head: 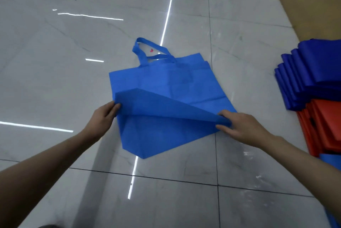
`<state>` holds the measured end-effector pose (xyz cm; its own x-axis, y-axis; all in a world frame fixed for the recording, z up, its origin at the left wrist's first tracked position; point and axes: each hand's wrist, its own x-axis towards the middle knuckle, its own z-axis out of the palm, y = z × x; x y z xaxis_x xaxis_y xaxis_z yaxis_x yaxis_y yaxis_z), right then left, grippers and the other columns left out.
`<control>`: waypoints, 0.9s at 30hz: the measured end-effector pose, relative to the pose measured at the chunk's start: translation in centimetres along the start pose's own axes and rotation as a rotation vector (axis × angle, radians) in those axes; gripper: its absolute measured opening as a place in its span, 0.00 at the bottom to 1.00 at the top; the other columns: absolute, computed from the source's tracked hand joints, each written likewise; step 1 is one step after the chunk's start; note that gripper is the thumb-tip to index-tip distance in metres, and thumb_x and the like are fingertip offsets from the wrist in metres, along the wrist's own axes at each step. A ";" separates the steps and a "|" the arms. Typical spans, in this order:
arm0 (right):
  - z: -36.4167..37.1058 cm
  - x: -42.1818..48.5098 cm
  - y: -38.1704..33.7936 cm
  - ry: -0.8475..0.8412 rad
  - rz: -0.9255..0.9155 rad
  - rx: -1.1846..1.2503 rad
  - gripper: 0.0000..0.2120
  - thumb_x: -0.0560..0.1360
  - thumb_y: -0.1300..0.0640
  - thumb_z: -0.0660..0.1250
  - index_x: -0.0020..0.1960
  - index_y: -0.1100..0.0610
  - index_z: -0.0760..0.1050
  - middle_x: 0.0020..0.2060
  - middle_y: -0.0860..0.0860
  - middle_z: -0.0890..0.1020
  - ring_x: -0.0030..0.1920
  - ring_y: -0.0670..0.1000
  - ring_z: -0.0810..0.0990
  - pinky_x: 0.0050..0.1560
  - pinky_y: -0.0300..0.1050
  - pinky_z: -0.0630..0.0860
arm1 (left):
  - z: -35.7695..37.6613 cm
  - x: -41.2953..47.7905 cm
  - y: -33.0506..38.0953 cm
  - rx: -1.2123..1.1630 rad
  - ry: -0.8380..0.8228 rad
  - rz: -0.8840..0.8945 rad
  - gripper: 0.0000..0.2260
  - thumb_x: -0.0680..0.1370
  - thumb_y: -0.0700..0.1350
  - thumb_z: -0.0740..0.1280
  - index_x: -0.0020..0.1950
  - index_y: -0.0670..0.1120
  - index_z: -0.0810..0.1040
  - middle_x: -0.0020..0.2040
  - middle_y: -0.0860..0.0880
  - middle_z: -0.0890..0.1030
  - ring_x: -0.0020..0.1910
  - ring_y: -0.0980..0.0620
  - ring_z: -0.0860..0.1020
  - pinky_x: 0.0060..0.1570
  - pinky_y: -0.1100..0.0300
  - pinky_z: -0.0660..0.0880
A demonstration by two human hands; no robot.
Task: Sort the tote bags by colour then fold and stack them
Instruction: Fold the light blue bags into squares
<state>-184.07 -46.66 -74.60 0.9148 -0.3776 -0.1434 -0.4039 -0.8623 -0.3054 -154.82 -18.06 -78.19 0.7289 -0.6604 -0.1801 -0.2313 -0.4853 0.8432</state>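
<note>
no readable text, plain blue tote bag (166, 83), no labels, brands, numbers

A light blue tote bag (166, 83) lies on the glossy tiled floor (73, 61), handles away. The left hand (103, 117) and right hand (243, 128) each pinch its lifted bottom edge. Folded dark blue bags (310, 72) and red bags (324, 124), seemingly stacked, sit at right.

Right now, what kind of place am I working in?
Probably a workshop or stockroom floor: glossy marble-look floor tiles, stacks of folded dark blue bags and red bags, and brown cardboard along the edge.
</note>
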 end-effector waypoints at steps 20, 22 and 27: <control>2.6 3.9 2.7 0.200 0.769 0.697 0.17 0.78 0.50 0.62 0.37 0.60 0.65 0.33 0.54 0.67 0.36 0.53 0.66 0.37 0.46 0.60 | 1.6 2.3 -0.3 -0.104 0.169 -0.255 0.15 0.82 0.52 0.55 0.44 0.43 0.72 0.40 0.48 0.74 0.39 0.48 0.74 0.33 0.55 0.73; 3.9 4.6 3.0 0.207 0.894 0.589 0.15 0.77 0.53 0.62 0.35 0.58 0.64 0.32 0.54 0.69 0.36 0.54 0.69 0.37 0.47 0.63 | 2.3 2.6 -0.1 0.166 0.257 -0.234 0.17 0.81 0.54 0.55 0.41 0.42 0.69 0.35 0.47 0.72 0.36 0.46 0.71 0.32 0.55 0.68; 5.6 5.5 2.0 0.199 1.032 0.251 0.12 0.78 0.51 0.57 0.46 0.60 0.73 0.45 0.57 0.79 0.50 0.61 0.76 0.56 0.52 0.67 | 3.6 3.0 0.2 0.561 0.343 -0.306 0.17 0.81 0.56 0.54 0.46 0.43 0.69 0.37 0.46 0.73 0.37 0.43 0.71 0.37 0.54 0.64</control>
<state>-179.95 -48.60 -81.27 0.1079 -0.9500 -0.2931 -0.9498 -0.0114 -0.3126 -154.95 -22.18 -80.40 0.9537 -0.2756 -0.1201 -0.2131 -0.9014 0.3769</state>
